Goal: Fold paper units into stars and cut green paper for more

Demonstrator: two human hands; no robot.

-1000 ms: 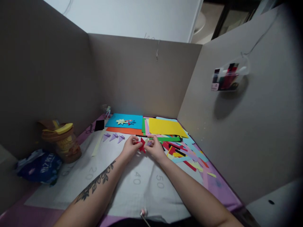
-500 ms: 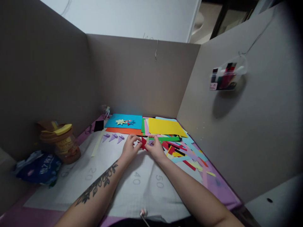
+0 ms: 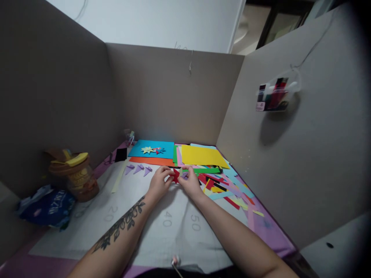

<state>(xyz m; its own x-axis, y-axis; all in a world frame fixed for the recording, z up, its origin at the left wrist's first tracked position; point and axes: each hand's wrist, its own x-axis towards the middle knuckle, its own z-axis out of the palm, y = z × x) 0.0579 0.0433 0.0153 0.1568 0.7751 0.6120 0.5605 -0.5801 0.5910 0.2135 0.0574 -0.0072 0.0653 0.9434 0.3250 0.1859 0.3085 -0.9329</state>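
Observation:
A small folded paper piece in red, pale green and purple [image 3: 176, 175] is held up between my two hands over the white cloth [image 3: 150, 231]. My left hand [image 3: 160, 181] pinches its red side. My right hand [image 3: 190, 182] grips the pale green and purple side, fingers pressed together. Three folded purple paper pieces [image 3: 139, 169] lie in a row to the left of my hands. Beyond them, folded paper stars [image 3: 147, 150] rest on a blue sheet [image 3: 136, 146]. Where the fingers overlap the piece, its details are hidden.
Coloured paper strips [image 3: 226, 189] are scattered at the right, below a yellow sheet [image 3: 203, 155]. At the left stand a brown jar [image 3: 82, 183] and a blue packet [image 3: 48, 206]. Grey partitions enclose the table; a clear container [image 3: 274, 96] hangs on the right one.
The fingers of my left hand have shifted slightly on the red part of the paper, and less red shows. My right hand is almost unmoved.

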